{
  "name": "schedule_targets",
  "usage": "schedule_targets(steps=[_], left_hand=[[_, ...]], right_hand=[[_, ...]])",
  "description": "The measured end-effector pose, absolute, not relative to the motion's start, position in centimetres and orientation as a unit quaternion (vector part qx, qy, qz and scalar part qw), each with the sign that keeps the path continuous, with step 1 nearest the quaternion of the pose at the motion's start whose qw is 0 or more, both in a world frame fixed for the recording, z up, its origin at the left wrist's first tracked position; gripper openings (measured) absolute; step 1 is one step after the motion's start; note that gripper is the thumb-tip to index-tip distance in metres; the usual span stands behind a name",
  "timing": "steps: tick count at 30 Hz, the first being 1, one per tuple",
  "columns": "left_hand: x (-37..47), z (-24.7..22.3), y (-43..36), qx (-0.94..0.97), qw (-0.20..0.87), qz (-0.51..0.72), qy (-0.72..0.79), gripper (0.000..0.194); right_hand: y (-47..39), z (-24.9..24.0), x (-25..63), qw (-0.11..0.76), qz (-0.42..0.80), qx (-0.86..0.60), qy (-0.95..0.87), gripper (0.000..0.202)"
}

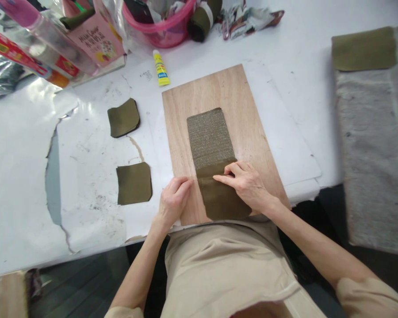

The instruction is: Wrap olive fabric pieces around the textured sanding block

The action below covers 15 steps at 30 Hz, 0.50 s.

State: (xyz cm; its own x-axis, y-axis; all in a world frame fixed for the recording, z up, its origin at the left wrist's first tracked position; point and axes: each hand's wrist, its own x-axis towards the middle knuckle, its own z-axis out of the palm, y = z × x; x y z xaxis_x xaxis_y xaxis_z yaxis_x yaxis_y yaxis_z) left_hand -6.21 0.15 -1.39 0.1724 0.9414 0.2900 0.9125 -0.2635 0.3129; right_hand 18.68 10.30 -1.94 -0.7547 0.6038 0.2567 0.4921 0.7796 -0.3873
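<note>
An olive fabric piece [223, 198] lies on a wooden board [252, 128], its upper part covered by a rougher, speckled grey-green section [209, 134]. My right hand [247, 183] rests on the fabric just below that section, index finger stretched out and pointing left, the other fingers bent. At the board's left edge is my left hand [175, 198], its fingers closed together and their tips beside the fabric; whatever they may pinch is too small to make out. Two stacks of small olive pieces, an upper one [122, 117] and a lower one [134, 183], lie left of the board.
A yellow glue tube [161, 68] lies behind the board. Farther back stand a pink basket [166, 33], a dark green roll [202, 22], crumpled wrappers [248, 22] and a pink box [96, 39]. At right, a grey padded surface [374, 145] carries an olive piece [365, 49].
</note>
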Motion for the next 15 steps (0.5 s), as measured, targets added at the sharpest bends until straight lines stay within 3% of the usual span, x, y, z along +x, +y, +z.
schedule_targets(steps=[6,15], left_hand=[[-4.4,-0.9,0.6,0.759,0.024,0.239,0.605,0.028],[-1.2,-2.0,1.2,0.797,-0.003,0.165,0.581,0.035]], right_hand=[[10.3,-1.8,18.6,0.189,0.147,-0.296,-0.925,0.028],[10.5,-1.7,18.9,0.184,0.183,-0.293,-0.920,0.028]])
